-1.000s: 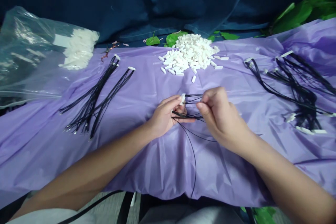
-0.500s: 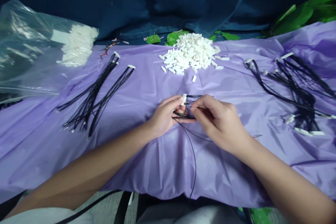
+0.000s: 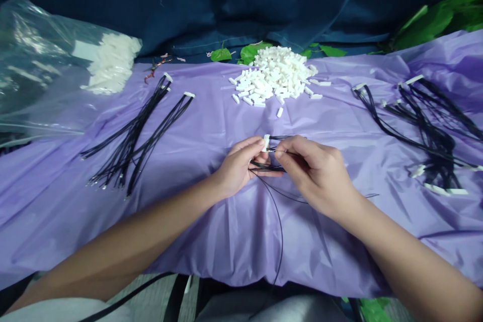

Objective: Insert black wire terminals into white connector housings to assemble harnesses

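A white connector housing (image 3: pixel 266 142) is pinched between the thumb and fingers of my left hand (image 3: pixel 241 163). Black wires run from the housing toward the right, and a bundle of black wires (image 3: pixel 264 166) lies across the left fingers below it. My right hand (image 3: pixel 315 168) is closed, thumb and forefinger pinching a thin black wire (image 3: pixel 276 150) close to the housing's right side. Whether the wire's tip touches the housing is too small to tell. One loose black wire (image 3: pixel 280 231) curves down over the cloth's front edge.
A heap of white connector housings (image 3: pixel 277 75) lies at the back middle of the purple cloth (image 3: pixel 211 241). Black wire harnesses (image 3: pixel 132 141) lie on the left, more harnesses (image 3: pixel 433 136) on the right. At the back left rests a clear plastic bag (image 3: pixel 45 75) holding white pieces.
My right fingertips still pinch the wire beside the housing, with only a very slight shift. The left hand keeps its hold, and the view has moved a little.
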Demonstrator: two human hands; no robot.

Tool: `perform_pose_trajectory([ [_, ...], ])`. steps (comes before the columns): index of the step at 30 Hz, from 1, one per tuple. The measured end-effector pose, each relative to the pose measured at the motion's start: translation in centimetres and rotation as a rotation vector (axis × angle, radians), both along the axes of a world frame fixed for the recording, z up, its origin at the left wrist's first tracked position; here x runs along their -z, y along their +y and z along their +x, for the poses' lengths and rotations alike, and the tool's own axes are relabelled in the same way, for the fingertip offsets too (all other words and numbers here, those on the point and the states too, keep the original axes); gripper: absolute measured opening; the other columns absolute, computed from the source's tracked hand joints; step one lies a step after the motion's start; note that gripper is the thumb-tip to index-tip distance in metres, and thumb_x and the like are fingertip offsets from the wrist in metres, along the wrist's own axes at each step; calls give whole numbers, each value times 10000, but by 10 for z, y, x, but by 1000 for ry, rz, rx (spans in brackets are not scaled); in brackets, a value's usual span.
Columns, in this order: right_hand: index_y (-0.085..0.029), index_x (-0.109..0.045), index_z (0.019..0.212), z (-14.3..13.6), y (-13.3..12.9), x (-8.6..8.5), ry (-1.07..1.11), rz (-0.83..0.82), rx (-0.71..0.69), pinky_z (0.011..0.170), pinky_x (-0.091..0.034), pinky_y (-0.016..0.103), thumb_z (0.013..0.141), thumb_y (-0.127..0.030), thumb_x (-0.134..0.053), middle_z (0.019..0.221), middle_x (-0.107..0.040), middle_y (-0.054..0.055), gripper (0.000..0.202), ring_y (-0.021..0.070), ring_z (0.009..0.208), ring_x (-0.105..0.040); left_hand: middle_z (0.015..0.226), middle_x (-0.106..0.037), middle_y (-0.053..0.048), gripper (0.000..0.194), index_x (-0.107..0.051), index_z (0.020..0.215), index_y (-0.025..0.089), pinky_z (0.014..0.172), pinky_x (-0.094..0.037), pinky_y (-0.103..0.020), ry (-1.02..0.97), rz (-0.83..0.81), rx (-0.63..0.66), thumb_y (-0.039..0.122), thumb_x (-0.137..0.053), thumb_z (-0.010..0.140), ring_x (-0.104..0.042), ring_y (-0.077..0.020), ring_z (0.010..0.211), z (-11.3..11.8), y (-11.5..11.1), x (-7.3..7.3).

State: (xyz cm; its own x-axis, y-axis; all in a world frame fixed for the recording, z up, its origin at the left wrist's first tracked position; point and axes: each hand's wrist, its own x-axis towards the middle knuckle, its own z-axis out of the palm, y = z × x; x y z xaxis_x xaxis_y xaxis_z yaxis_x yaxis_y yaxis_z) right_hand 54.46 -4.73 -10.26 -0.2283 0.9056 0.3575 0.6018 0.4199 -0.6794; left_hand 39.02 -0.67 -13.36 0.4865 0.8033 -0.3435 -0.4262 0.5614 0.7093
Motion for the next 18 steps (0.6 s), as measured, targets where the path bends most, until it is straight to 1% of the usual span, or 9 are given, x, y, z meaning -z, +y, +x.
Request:
perform_pose_trajectory([
  [4, -149, -605, 910, 1, 0, 3, -86, 118, 1, 645, -429, 190, 893, -127, -527, 797, -607, 7, 83, 80, 687, -563, 607, -485, 35, 176, -568, 742, 145, 581, -546, -271, 21, 7, 11, 298, -655, 734, -501, -80, 555, 0, -1, -1],
  [7, -150, -624, 931, 2, -1, 5, -160, 221, 45, 634, -436, 209, 892, -136, -532, 855, -592, 31, 101, 93, 698, -565, 605, -474, 40, 177, -557, 743, 150, 607, -553, -287, 31, 7, 12, 302, -648, 742, -503, -80, 566, 0, -2, -3],
  [10, -160, -638, 927, 1, -3, 6, -234, 307, 91, 650, -451, 222, 879, -131, -542, 920, -588, 43, 111, 105, 731, -581, 614, -477, 41, 183, -552, 750, 152, 611, -549, -275, 28, 15, -6, 306, -651, 741, -493, -72, 561, 0, -4, -3],
  [14, -155, -652, 910, 1, -5, 6, -323, 365, 117, 616, -455, 217, 865, -109, -541, 924, -592, 38, 128, 79, 647, -554, 612, -484, 39, 186, -554, 755, 153, 587, -528, -234, 20, 34, -19, 313, -651, 747, -502, -69, 556, 2, -5, -2],
  [18, -151, -654, 926, 1, -7, 5, -392, 401, 132, 558, -434, 206, 862, -121, -550, 927, -613, 35, 126, 92, 693, -590, 621, -506, 33, 190, -571, 780, 156, 585, -519, -220, 3, 64, -11, 332, -642, 766, -516, -73, 564, 2, -6, 1],
])
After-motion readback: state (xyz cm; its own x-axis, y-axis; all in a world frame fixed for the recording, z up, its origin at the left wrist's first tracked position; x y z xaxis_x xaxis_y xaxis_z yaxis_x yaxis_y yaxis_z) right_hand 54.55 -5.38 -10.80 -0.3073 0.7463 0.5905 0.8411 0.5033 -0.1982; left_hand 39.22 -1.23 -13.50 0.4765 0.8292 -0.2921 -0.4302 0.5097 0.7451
